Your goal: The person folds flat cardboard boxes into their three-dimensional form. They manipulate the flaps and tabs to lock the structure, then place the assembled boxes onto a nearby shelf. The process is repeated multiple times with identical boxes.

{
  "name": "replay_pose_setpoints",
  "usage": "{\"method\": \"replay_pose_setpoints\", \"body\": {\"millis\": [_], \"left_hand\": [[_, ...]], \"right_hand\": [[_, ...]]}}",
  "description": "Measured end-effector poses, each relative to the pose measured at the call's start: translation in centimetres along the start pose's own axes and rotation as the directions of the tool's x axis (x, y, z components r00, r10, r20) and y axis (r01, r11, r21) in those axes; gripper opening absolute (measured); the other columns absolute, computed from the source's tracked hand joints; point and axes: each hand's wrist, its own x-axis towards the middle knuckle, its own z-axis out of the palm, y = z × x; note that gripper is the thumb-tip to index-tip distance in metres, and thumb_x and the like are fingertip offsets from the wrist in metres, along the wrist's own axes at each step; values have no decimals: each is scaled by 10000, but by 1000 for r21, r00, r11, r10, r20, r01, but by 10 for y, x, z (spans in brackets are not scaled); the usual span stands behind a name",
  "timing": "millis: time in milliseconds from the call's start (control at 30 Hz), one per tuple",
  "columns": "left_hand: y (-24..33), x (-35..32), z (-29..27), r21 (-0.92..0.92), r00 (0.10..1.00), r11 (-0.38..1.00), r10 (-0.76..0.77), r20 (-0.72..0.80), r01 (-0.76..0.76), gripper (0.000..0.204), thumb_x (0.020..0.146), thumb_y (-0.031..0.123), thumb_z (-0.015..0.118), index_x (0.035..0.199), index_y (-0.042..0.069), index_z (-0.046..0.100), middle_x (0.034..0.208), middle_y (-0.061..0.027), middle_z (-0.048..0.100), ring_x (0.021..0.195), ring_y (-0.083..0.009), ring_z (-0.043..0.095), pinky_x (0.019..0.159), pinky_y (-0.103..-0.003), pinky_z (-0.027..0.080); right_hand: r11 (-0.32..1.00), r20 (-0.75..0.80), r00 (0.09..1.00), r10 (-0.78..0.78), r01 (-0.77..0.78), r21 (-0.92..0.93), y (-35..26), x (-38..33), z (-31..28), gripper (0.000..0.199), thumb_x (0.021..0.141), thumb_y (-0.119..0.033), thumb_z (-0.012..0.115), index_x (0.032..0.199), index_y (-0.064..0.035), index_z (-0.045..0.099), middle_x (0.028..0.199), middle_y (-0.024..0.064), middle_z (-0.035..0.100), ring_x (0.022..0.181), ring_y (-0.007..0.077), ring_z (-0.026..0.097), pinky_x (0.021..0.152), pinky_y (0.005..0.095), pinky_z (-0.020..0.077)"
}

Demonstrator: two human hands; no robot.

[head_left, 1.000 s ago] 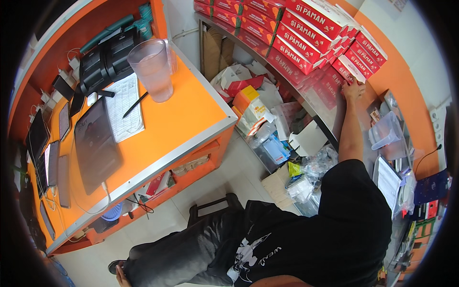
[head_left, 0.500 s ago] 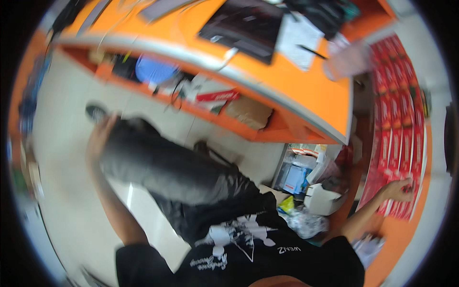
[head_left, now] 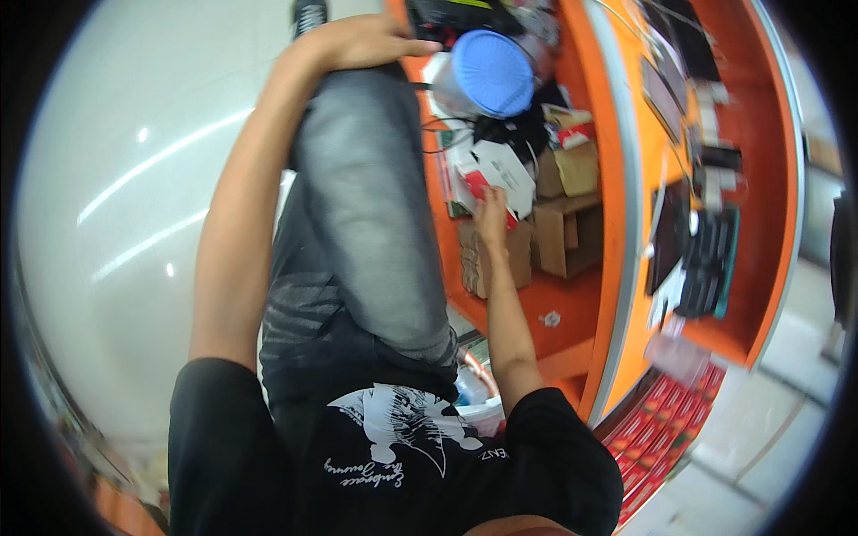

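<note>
My left hand (head_left: 362,40) lies over my raised knee in dark grey jeans (head_left: 366,179), holding nothing, its thumb stretched toward the shelf. My right hand (head_left: 492,214) reaches into the orange shelf under the desk. Its fingers are closed at the red strip of a red-and-white box (head_left: 505,174), partly covering it. Just past the box stands a tub with a ribbed blue lid (head_left: 493,73). Brown cardboard (head_left: 474,255) lies beside my right wrist, and an open cardboard box (head_left: 567,234) sits deeper in.
The orange desk top (head_left: 635,344) with its grey edge runs along my right, bearing a tablet, papers and a clear plastic cup (head_left: 677,357). Rows of red packets (head_left: 666,420) are at the lower right. A black cable (head_left: 433,134) hangs by the shelf. Pale floor tiles (head_left: 134,161) spread left.
My view and body have turned toward the shelf. My right hand has gone from beside the red packets to the red-and-white box. My left hand has stayed at my knee.
</note>
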Motion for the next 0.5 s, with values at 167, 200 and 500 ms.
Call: {"method": "replay_pose_setpoints", "body": {"millis": [167,200,500], "left_hand": [[4,13,0,21,1000,1000,2,-9,-2,790,939,696,556,1217,-26,714,1232,-260,693,1182,-376,661,1038,-440,490],[6,15,0,14,1000,1000,-17,-9,18,787,937,694,560,1227,-22,712,1230,-258,695,1177,-375,666,1036,-438,494],[9,26,10,25,999,999,-39,9,39,769,942,677,569,1286,1,692,1235,-227,705,1177,-369,670,1041,-432,500]], "right_hand": [[857,297,805,514,-473,-203,120,10,39,661,863,6,649,1476,81,413,1504,286,458,1420,418,420,1188,457,359],[854,336,788,516,-443,-273,131,13,40,556,896,-30,607,1439,33,503,1426,273,559,1355,394,519,1133,458,423],[932,435,836,335,-228,-281,115,26,15,288,955,-104,620,1225,-60,709,1053,234,737,1036,397,705,916,459,546]]}}
